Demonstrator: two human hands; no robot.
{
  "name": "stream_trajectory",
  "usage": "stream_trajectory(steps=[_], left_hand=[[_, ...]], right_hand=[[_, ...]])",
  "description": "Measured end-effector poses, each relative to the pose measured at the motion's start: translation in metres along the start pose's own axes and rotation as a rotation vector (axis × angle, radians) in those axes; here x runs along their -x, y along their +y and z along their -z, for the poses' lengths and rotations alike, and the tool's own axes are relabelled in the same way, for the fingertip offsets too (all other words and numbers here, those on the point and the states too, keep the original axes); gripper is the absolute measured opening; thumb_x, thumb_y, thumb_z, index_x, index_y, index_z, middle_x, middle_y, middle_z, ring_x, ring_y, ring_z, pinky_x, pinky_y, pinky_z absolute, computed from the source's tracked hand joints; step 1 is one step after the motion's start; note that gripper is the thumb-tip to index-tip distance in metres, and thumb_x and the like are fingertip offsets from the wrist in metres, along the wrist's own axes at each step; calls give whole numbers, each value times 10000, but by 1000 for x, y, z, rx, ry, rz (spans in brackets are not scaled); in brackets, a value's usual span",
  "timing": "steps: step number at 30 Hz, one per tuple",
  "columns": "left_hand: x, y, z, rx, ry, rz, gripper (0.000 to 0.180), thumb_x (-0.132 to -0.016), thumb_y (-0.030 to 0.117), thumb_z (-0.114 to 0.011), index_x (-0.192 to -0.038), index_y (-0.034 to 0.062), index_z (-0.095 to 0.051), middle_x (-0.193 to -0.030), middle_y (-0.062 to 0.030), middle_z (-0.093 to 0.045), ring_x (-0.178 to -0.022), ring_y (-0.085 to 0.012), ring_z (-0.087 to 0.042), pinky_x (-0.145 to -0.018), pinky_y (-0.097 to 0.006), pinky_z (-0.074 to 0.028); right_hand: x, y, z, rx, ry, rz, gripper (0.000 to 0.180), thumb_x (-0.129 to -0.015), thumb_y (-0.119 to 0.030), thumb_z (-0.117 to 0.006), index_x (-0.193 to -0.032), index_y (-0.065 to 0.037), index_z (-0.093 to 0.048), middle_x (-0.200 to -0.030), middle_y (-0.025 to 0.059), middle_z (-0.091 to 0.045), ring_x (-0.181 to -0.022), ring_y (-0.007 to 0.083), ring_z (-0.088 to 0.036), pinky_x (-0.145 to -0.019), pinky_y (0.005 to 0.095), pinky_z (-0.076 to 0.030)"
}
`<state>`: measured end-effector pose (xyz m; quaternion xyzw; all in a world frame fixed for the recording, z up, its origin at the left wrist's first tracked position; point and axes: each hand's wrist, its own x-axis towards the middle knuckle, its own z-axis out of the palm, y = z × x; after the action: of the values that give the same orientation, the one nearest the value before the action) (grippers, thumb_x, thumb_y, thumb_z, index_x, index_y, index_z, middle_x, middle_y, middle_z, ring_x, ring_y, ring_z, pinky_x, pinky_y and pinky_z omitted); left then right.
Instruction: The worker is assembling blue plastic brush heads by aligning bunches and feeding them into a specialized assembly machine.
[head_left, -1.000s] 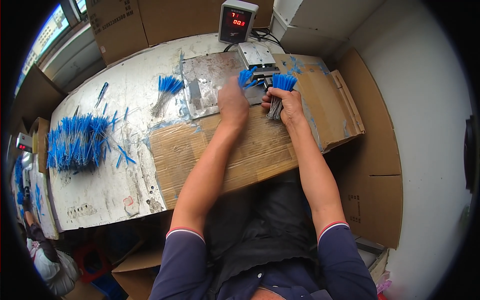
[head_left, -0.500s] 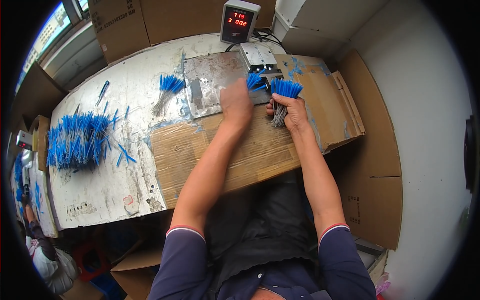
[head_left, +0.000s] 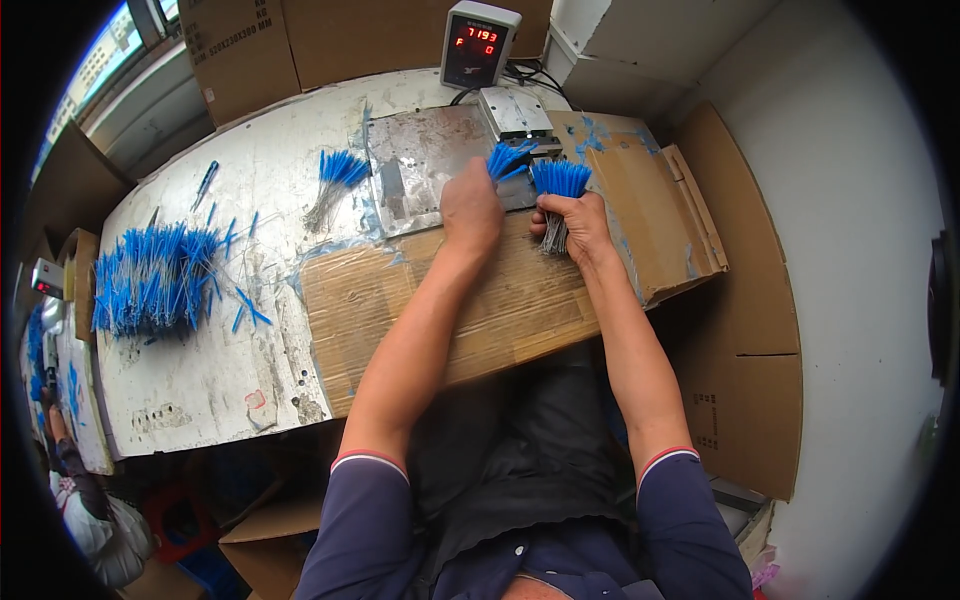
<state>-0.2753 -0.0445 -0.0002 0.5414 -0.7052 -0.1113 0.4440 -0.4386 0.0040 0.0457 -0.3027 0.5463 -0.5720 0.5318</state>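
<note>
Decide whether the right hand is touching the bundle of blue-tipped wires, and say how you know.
Touching. The head view shows the right hand closed around the bundle of blue-tipped wires, blue tips fanning above the fist and grey ends sticking out below.

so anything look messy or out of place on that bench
A few loose blue-tipped pieces lie scattered crosswise beside the big pile. The worn cardboard sheet sits askew. Both hands hold tidy bundles.

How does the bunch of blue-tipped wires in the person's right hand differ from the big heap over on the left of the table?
The bunch stands upright, clamped in the right hand; the heap lies flat on the white table, untouched. The bunch is small and tightly packed; the heap is far larger and spread out, with loose pieces strayed beside it. Both are thin grey wires with bright blue ends.
</note>
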Motion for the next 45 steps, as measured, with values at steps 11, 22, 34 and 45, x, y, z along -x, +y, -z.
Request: stream_trajectory(steps=[11, 22, 34, 45], left_hand=[[0, 10, 0, 533, -20, 88, 183, -940, 60, -656, -1119, 69, -624, -868, -175, -714, -822, -377, -716, -705, -424, -539], [1, -1, -8, 440, 51, 134, 108, -1000, 74, -595, -1099, 42, -568, -905, -124, -744, -709, -253, -718, -634, -378, -547], [-2, -2, -2, 421, 236, 188, 101, -1055, 112, -527, -1092, 18, -521, -953, -105, -761, -712, -218, -723, -633, -358, -557], [-1, 5, 6, 154, 260, 187, 156, -991, 119, -557, -1130, 53, -583, -863, -226, -690, -815, -465, -650, -712, -556, -472]], right_hand=[[12, -1, -17, 55, -130, -46, 158, -824, -4, -730, -946, 54, -650, -766, 134, -684, -612, 230, -704, -537, 356, -625], [7, 8, -21, 39, 36, 133, 156, -788, 25, -730, -931, 44, -670, -784, 112, -695, -632, 201, -710, -499, 321, -607], [-17, 8, -37, 172, 342, 135, 49, -778, 69, -673, -764, 62, -627, -693, 147, -665, -555, 226, -687, -447, 337, -592], [-11, 2, -32, -94, 310, -41, 91, -771, 72, -705, -764, 77, -614, -700, 180, -664, -551, 256, -679, -475, 372, -597]])
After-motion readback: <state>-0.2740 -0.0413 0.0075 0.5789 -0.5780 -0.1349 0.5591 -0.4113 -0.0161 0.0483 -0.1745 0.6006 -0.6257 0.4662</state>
